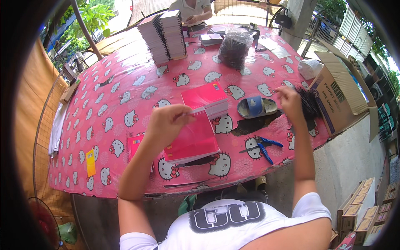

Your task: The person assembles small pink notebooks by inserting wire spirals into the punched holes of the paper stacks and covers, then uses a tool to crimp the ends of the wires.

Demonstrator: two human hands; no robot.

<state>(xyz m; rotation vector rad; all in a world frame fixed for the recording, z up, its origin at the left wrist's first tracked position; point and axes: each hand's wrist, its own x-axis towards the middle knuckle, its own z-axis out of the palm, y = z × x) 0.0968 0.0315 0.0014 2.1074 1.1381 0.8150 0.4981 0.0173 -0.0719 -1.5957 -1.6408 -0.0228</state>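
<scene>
My left hand point(168, 123) is closed in a pinch at the upper edge of a red notebook point(193, 139), which lies on top of a small stack near the table's front. A thin pale strip of its edge shows beside the fingertips. Whether a binding coil is also between the fingers is hidden. Just behind sits a second stack of red notebooks point(204, 95). My right hand point(290, 102) is raised over the table's right side, fingers bent and apart, with nothing visible in them. It is nearest to a heap of black spiral coils point(308, 104).
Blue-handled pliers point(265, 149) and a blue slipper point(257, 107) lie between my arms. At the right edge stands an open cardboard box point(339, 93). Tall notebook stacks point(173, 35) and a plastic bag of dark things point(236, 48) are farther back. Another person point(193, 12) sits opposite.
</scene>
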